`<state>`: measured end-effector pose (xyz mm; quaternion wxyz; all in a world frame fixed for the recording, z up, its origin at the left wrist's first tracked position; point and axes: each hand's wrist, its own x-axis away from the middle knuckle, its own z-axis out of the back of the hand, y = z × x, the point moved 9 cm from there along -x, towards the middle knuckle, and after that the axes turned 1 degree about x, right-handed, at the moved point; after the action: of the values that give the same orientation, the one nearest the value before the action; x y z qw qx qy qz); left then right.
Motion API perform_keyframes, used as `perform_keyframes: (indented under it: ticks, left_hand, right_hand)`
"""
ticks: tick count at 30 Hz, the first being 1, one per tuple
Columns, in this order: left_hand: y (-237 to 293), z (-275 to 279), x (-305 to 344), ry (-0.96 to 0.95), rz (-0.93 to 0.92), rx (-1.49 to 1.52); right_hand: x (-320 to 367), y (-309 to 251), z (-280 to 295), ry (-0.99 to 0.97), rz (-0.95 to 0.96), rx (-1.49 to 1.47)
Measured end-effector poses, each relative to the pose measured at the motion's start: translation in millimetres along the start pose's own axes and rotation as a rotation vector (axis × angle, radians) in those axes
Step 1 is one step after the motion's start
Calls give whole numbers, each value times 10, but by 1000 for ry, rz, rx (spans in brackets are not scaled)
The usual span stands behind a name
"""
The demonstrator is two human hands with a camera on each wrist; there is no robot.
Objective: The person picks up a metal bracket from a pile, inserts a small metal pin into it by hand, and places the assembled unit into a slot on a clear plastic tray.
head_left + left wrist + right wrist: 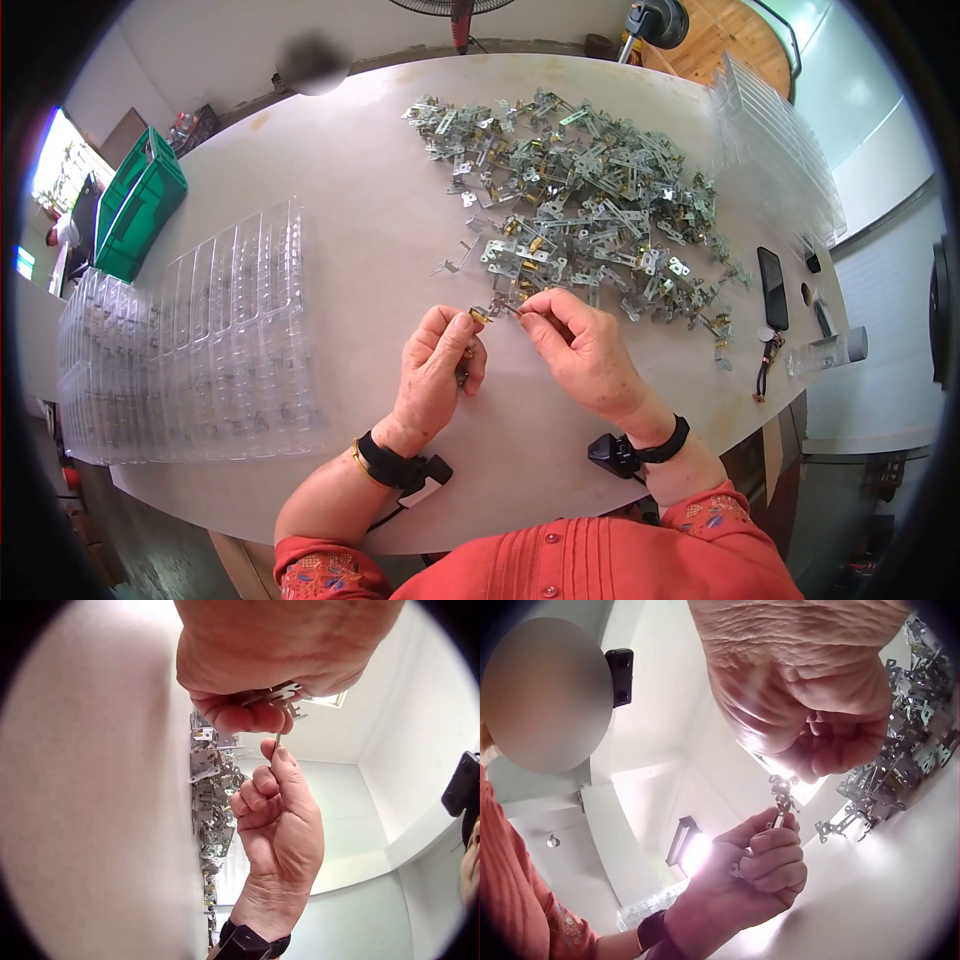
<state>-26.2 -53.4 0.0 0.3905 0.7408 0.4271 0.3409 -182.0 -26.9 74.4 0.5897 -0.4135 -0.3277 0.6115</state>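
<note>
My left hand (432, 368) pinches a small metal bracket with a brass-coloured part (480, 316) between thumb and forefinger. In the right wrist view the silvery metal bracket (782, 793) sticks up from those fingertips. More metal (736, 868) shows within the curled left fingers, mostly hidden. Facing it, my right hand (588, 348) pinches a thin metal piece (278, 740) by thumb and forefinger, its tip close to the left fingers. Just beyond both hands lies a large heap of similar metal brackets (600, 215), silvery with brass-coloured bits.
Clear plastic compartment trays (235, 300) stand at the left, with more stacked trays (775, 150) at the far right. A green crate (140, 210) sits at the back left. A phone (772, 288), a keychain (766, 365) and a clear bottle (825, 353) lie along the right edge.
</note>
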Motion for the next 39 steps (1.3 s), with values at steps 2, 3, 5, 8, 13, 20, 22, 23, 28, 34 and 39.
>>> perform_keyframes:
  ticks: [2,3,5,8,13,20,22,23,28,34,39]
  left_hand:
    - [20,-3,10,-2,-18,-33]
    - [36,-7,15,-4,-35,-66]
    - [41,-10,18,-12,-53,-84]
    - [59,-24,26,-24,-73,-99]
    - [89,-45,39,-30,-87,-127]
    - [94,-40,47,-33,-86,-162]
    - [84,-38,46,-41,-84,-159]
    - [84,-39,45,-43,-87,-147]
    - [106,-116,82,-81,-120,-255]
    - [87,-119,88,-86,-118,-269]
    - [99,-166,101,-129,-140,-281]
  right_hand:
    - [1,-7,6,-1,0,16]
    - [2,-19,15,8,17,32]
    - [5,-33,25,19,34,48]
    - [13,-89,43,47,94,106]
    - [19,-89,38,49,91,96]
    - [18,-73,42,33,71,99]
    - [14,-67,39,30,75,98]
    - [13,-56,37,31,75,98]
    - [17,-51,22,-6,72,130]
    - [12,116,-38,-71,-86,-67]
    - [30,246,-124,-179,-203,-294]
